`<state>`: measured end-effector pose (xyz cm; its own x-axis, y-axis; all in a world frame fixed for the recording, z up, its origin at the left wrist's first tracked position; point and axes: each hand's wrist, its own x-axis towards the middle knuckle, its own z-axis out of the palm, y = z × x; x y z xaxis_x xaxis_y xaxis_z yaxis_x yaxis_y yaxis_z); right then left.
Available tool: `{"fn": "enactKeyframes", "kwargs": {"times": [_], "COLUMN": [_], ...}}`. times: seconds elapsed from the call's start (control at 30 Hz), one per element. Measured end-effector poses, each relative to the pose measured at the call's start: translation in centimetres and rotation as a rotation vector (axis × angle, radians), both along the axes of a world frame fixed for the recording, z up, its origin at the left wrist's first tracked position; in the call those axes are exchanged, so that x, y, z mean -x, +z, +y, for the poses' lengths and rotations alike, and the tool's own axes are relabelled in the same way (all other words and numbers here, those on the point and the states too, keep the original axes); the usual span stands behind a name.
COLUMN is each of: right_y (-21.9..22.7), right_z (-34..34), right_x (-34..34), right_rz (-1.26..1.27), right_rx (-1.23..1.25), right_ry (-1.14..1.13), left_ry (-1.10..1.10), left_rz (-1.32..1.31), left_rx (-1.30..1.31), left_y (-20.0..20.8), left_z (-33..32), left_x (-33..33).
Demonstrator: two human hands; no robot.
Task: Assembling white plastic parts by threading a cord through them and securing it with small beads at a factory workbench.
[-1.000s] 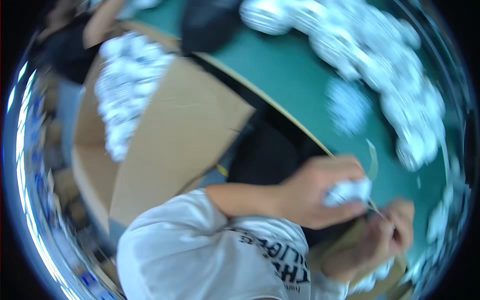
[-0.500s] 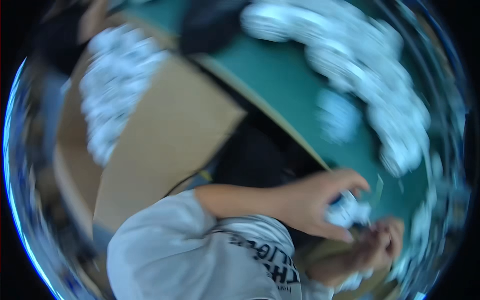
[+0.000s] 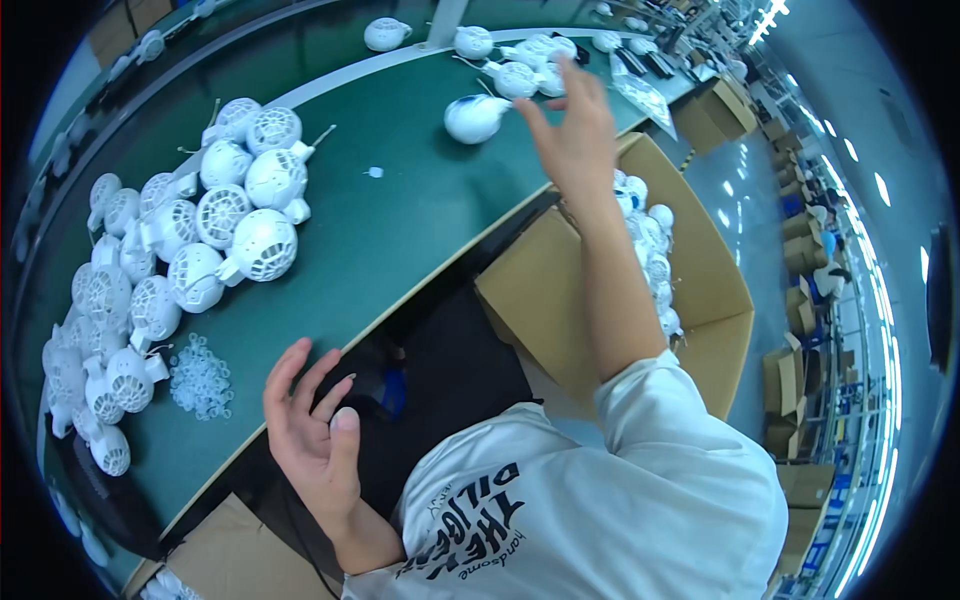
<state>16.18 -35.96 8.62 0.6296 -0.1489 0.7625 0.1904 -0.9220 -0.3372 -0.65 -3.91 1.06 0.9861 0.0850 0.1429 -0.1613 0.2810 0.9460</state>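
My left hand (image 3: 315,440) hovers at the table's near edge, empty, palm up with its fingers apart. Farther right, my right hand (image 3: 575,130) reaches over the green table (image 3: 400,230), fingers spread. Beside its thumb and fingertips lies a white ball-shaped housing with a short neck (image 3: 472,120), a dark patch showing on its top. Whether a fingertip touches that neck cannot be made out. Behind the right hand, more white round housings (image 3: 515,78) sit in a group, partly hidden by the fingers.
Several white housings with grid fronts (image 3: 222,215) are heaped at the left, beside a pile of small clear rings (image 3: 200,380). An open cardboard box (image 3: 700,280) holding more housings stands right of my arm. Another carton (image 3: 240,555) is at lower left.
The view has swung round and is sharper. Before, my hands were close together around a white housing; now they are far apart, the left one empty and the right one stretched out over the table.
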Motion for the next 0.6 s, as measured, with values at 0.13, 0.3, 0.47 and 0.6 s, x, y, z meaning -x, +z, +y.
{"fn": "enactKeyframes", "kwargs": {"times": [0.13, 0.3, 0.47, 0.6], "right_y": [0.2, -2.9, -1.5, -0.8], "right_z": [3.6, 10.1, 16.2, 18.2], "right_x": [2.1, 1.1, 0.5, 0.7], "right_rz": [-0.014, 0.252, 0.249, 0.307], "right_rx": [0.077, 0.162, 0.185, 0.286], "right_ry": [0.089, 0.457, 0.654, 0.71], "left_ry": [0.018, 0.072, 0.081, 0.047], "left_rz": [-0.03, -0.035, -0.076, -0.093], "left_rx": [0.013, -0.1, -0.149, -0.134], "left_y": [0.2, 0.0, -0.2, -0.5], "left_z": [0.4, 1.7, 2.7, 3.2], "left_x": [0.3, 0.6, 1.1, 1.0]}}
